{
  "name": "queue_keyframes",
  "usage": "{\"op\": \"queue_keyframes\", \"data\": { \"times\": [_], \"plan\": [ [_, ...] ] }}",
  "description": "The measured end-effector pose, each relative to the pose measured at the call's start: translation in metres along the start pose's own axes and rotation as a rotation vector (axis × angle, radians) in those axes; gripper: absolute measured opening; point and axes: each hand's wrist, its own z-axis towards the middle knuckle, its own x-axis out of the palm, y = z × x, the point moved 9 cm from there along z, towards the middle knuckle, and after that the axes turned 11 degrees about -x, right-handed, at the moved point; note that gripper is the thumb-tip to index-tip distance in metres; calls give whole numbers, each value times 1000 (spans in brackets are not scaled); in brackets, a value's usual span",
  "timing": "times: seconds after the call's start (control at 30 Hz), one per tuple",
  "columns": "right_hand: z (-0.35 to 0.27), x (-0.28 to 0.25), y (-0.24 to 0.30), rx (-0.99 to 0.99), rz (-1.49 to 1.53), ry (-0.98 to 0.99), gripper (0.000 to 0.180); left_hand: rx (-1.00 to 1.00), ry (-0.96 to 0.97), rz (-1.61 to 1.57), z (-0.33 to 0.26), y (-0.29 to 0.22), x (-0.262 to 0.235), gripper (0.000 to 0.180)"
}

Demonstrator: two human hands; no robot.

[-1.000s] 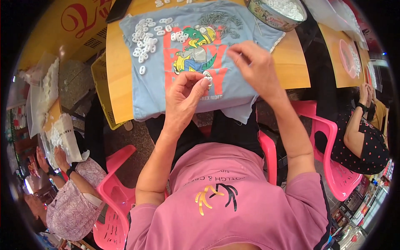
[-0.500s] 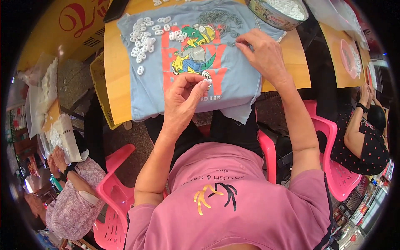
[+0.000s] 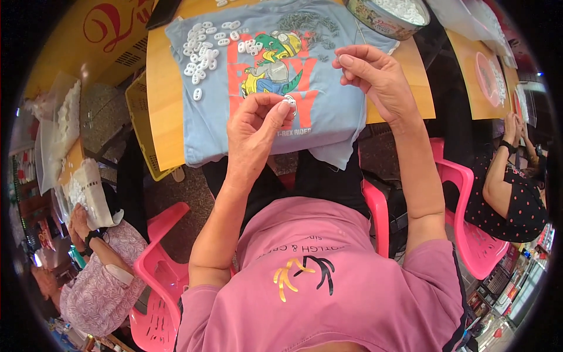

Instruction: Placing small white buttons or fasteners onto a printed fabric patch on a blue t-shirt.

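A small white oval plastic piece [image 3: 289,102] with holes is pinched between the thumb and forefinger of my left hand [image 3: 253,129]. My right hand [image 3: 380,79] is raised over the right part of the blue T-shirt [image 3: 208,132], thumb and forefinger pressed together. Whatever sits between those fingertips is too small to make out. Left on the shirt lies a loose heap of similar white oval pieces [image 3: 202,56], with a few more [image 3: 250,46] near the printed dinosaur. Many tiny grey-green pieces [image 3: 308,24] are scattered at the shirt's far side, beyond my right hand.
A round tin [image 3: 384,22] full of white pieces stands at the far right of the wooden table [image 3: 167,132]. A yellow crate [image 3: 141,123] is beside the table's left edge. People in pink chairs sit on both sides, near other tables with white pieces.
My right hand has lifted away from the scattered grey-green pieces and turned, fingertips pinched. My left hand, still holding the white piece, has shifted slightly up and left.
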Motion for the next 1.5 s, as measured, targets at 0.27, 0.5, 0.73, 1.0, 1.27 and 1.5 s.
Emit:
{"op": "queue_keyframes", "data": {
  "times": [0.27, 0.5, 0.73, 1.0, 1.27, 1.5],
  "plan": [
    [-3, 3, -2, -46, 1, 4, 26, 17, 18, 0, -2, 2, -1, 16],
    [-7, 9, 2, -92, -79, 35, 26, 32, 12, 1, -5, -3, 0, 15],
    [-23, 58, 8, -113, -67, 169, 21, 27, 14, -33, -7, -11, 7, 17],
    [-24, 75, 6, -177, -158, 264, 27, 79, 18, -34, -10, -16, 4, 17],
    [-17, 77, -9, -117, -191, 200, 28, 132, 2, -58, -10, -15, 4, 16],
    [-31, 92, 25, -805, -820, 69, 10, 4, -1, -404, -3, 1, 1, 17]
  ]
}}
